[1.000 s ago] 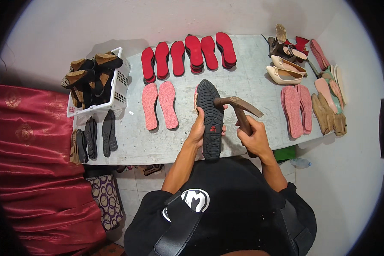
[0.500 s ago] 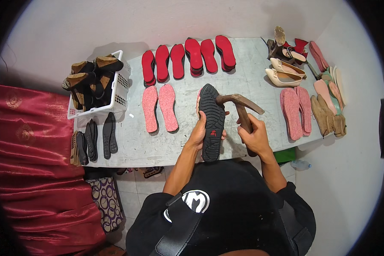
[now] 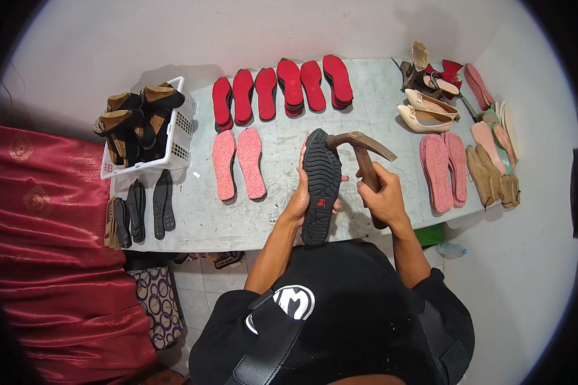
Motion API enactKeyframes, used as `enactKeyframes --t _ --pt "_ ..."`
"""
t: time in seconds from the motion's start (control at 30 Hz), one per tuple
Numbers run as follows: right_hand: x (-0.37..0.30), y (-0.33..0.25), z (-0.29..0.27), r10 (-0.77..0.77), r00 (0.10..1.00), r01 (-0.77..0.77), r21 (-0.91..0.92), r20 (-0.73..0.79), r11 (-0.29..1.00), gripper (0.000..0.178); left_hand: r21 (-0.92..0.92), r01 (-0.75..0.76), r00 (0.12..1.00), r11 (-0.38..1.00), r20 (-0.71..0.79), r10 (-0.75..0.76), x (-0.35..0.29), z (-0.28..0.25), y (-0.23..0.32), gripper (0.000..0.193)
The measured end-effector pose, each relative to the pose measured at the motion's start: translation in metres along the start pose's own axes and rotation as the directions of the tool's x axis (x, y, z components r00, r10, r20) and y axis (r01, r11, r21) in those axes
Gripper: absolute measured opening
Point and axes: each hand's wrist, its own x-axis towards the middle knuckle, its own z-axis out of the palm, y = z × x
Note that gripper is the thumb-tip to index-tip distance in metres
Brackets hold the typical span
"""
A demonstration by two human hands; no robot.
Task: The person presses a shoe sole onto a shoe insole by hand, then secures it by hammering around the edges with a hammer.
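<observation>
My left hand [image 3: 298, 197] grips a shoe by its sides, fingers wrapped round behind it. The black ridged sole [image 3: 321, 173] faces up, with a small red mark near the heel and a pinkish edge along the upper left; the heel end is close to my body. In my right hand [image 3: 385, 197] is a hammer [image 3: 365, 160], held by its wooden handle. The hammer's rusty head meets or hovers just at the sole's right edge near the toe; I cannot tell whether it touches.
Stacked red insoles [image 3: 290, 83] line the table's [image 3: 366, 90] back, with pink insoles [image 3: 251, 163] before them. A white basket [image 3: 176, 144] of sandals stands left, above loose black soles [image 3: 164, 202]. Cream shoes [image 3: 427, 119], more pink insoles [image 3: 436, 173] and brown shoe forms [image 3: 481, 176] lie right.
The shoe's toe has tipped slightly right and lower in my left hand. The hammer head has shifted slightly, staying close to the toe's right edge.
</observation>
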Motion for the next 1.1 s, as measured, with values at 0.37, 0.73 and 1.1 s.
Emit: enactKeyframes --t 0.37,0.73,1.1 --pt "0.009 -0.006 -0.002 -0.087 0.996 0.087 0.0 0.023 0.996 0.012 0.073 -0.033 0.999 0.997 -0.016 0.034 0.004 0.024 0.01 0.093" --pt "0.013 -0.017 0.0 -0.156 0.987 0.158 -0.047 0.029 0.986 0.013 0.017 -0.037 0.999 0.999 0.005 0.037 0.011 0.019 0.008 0.092" --pt "0.009 -0.034 0.005 -0.059 0.993 0.06 -0.01 0.099 0.998 0.025 0.069 -0.038 0.996 0.997 -0.084 0.043 0.014 0.012 0.007 0.095"
